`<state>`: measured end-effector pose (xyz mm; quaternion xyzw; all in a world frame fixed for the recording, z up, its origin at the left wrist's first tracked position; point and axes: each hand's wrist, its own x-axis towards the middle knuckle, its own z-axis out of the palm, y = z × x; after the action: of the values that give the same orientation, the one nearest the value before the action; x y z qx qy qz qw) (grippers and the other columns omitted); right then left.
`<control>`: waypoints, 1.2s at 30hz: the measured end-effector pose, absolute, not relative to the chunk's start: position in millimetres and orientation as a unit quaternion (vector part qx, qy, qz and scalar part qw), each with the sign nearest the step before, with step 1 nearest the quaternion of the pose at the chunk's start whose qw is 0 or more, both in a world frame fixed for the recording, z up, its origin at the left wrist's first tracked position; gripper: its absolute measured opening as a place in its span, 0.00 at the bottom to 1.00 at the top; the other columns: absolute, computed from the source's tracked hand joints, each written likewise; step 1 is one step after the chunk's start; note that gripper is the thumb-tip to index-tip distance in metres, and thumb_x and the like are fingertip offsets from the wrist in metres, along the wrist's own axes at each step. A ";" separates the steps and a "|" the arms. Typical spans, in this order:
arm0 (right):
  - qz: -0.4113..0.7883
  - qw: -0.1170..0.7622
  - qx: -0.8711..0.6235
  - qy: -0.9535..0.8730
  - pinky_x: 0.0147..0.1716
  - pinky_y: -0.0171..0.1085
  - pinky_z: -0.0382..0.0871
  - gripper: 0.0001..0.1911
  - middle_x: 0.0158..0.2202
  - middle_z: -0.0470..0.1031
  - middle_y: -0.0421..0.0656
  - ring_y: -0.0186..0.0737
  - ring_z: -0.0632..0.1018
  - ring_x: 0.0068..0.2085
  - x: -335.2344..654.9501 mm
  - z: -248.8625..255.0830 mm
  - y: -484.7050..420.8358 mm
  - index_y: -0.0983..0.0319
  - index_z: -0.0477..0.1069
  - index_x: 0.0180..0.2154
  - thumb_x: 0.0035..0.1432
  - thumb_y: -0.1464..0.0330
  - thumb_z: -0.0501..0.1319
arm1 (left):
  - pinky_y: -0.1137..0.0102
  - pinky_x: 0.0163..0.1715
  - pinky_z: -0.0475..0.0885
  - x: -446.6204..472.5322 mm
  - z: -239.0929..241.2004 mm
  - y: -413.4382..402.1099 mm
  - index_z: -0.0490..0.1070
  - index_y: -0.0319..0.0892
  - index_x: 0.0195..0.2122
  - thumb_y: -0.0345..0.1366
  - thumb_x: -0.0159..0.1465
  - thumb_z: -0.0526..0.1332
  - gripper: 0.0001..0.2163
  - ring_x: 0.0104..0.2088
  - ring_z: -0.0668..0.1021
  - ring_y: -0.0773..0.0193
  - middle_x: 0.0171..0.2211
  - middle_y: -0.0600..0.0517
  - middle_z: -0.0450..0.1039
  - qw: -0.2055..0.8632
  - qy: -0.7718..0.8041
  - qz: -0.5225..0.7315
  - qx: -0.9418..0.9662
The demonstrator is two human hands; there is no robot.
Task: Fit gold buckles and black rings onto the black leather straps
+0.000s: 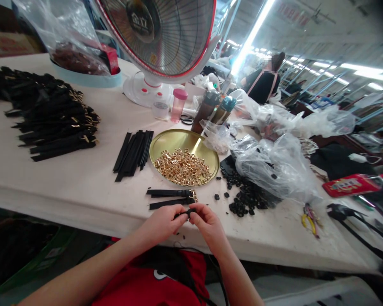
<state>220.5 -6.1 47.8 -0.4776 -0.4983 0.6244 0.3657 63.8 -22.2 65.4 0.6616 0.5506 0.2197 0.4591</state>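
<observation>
At the table's front edge, my left hand (164,222) and my right hand (210,224) pinch a short black strap (188,212) between thumbs and fingers. Most of the strap is hidden by the fingers. Just beyond my hands lie two black straps with gold buckles (170,203), their buckle ends to the right. Behind them a round gold tray (213,156) bears a heap of small gold buckles (182,166). Plain black straps (132,154) lie in a row left of the tray. Small black loop-like pieces (242,199) are scattered to its right.
A big pile of black straps with gold fittings (54,110) fills the left. Behind the tray stand a round heater (159,38), a pink-lidded cup (178,106) and bottles (206,111). Plastic bags (274,165), yellow-handled pliers (310,221) and a red can-shaped item (352,185) lie right.
</observation>
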 end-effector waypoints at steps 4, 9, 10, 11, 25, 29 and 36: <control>0.634 0.358 -0.483 -0.487 0.30 0.33 0.63 0.10 0.26 0.69 0.37 0.31 0.69 0.27 226.4 44.4 -6.8 0.61 0.68 0.32 0.45 0.65 0.63 | 0.75 0.22 0.57 64.2 65.8 -19.8 0.66 0.40 0.27 0.40 0.60 0.47 0.13 0.22 0.67 0.68 0.20 0.56 0.65 0.456 0.546 0.205 0.672; 0.663 0.360 -0.479 -0.448 0.29 0.32 0.62 0.09 0.24 0.68 0.36 0.29 0.68 0.25 232.2 44.1 -2.7 0.62 0.69 0.31 0.45 0.66 0.63 | 0.76 0.22 0.57 65.8 70.1 -16.1 0.67 0.40 0.29 0.41 0.60 0.47 0.13 0.23 0.67 0.68 0.22 0.56 0.66 0.470 0.527 0.204 0.678; 0.664 0.364 -0.477 -0.446 0.28 0.31 0.62 0.09 0.24 0.68 0.36 0.28 0.68 0.24 232.8 44.5 -1.4 0.62 0.69 0.31 0.45 0.66 0.63 | 0.75 0.22 0.57 66.5 70.4 -15.2 0.67 0.40 0.29 0.41 0.60 0.47 0.13 0.23 0.67 0.68 0.21 0.56 0.66 0.474 0.529 0.202 0.674; 0.662 0.368 -0.477 -0.446 0.28 0.31 0.62 0.09 0.24 0.68 0.35 0.28 0.68 0.24 233.4 45.0 -0.2 0.62 0.69 0.31 0.45 0.66 0.63 | 0.75 0.22 0.57 67.3 70.5 -14.4 0.67 0.40 0.28 0.42 0.60 0.47 0.14 0.22 0.67 0.68 0.21 0.56 0.65 0.478 0.533 0.200 0.669; 0.686 0.305 -0.464 -0.470 0.23 0.28 0.61 0.08 0.24 0.68 0.35 0.25 0.66 0.22 243.4 57.8 8.6 0.62 0.69 0.30 0.42 0.72 0.60 | 0.77 0.19 0.55 70.5 74.6 -7.7 0.65 0.40 0.27 0.41 0.58 0.48 0.12 0.20 0.64 0.70 0.19 0.58 0.60 0.533 0.506 0.145 0.662; 0.710 0.287 -0.449 -0.460 0.22 0.28 0.62 0.08 0.24 0.68 0.34 0.26 0.66 0.22 249.5 63.8 4.7 0.62 0.69 0.29 0.41 0.72 0.60 | 0.77 0.18 0.54 69.9 84.4 -2.8 0.66 0.40 0.27 0.42 0.58 0.49 0.13 0.20 0.63 0.70 0.19 0.57 0.60 0.546 0.473 0.104 0.684; 0.740 0.340 -0.400 -0.421 0.24 0.28 0.62 0.07 0.23 0.67 0.33 0.26 0.68 0.22 247.2 69.3 -5.1 0.61 0.67 0.30 0.43 0.70 0.60 | 0.76 0.21 0.55 73.9 99.2 3.1 0.70 0.41 0.28 0.41 0.57 0.50 0.13 0.23 0.66 0.69 0.22 0.56 0.66 0.492 0.464 0.101 0.729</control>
<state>247.2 -5.1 69.3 -0.3995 -0.4208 0.7400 0.3401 73.9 3.1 99.2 0.7295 0.4642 0.1009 0.4922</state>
